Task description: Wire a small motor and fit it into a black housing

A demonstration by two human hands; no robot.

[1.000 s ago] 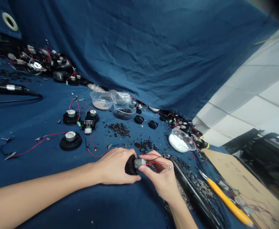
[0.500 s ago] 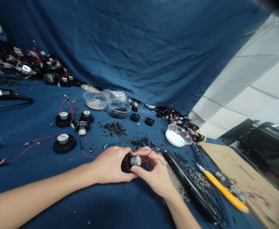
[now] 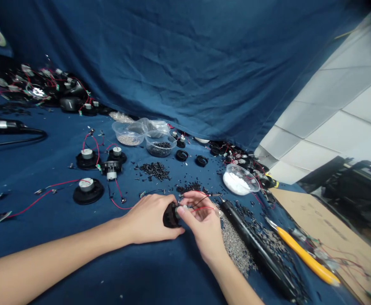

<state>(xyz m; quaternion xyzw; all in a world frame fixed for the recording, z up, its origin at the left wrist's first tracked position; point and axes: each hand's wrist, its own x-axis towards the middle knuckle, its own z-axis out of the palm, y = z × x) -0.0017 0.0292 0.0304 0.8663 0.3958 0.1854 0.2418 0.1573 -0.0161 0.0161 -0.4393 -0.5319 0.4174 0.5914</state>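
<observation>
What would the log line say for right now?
left hand: holds black housing | right hand: pinches motor | red wires attached

The light is even and moderately bright, with the strongest light on the white tiled surface [image 3: 341, 123] at the right. The blue cloth [image 3: 179, 59] looks darker, shadows under the arms are soft, and the edges are bent and slightly blurred, with a dark upper right corner.

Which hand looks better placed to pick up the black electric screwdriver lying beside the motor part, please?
Probably the right hand: the black electric screwdriver lies just to its right, while the left hand grips the black motor part on the far side.
</observation>
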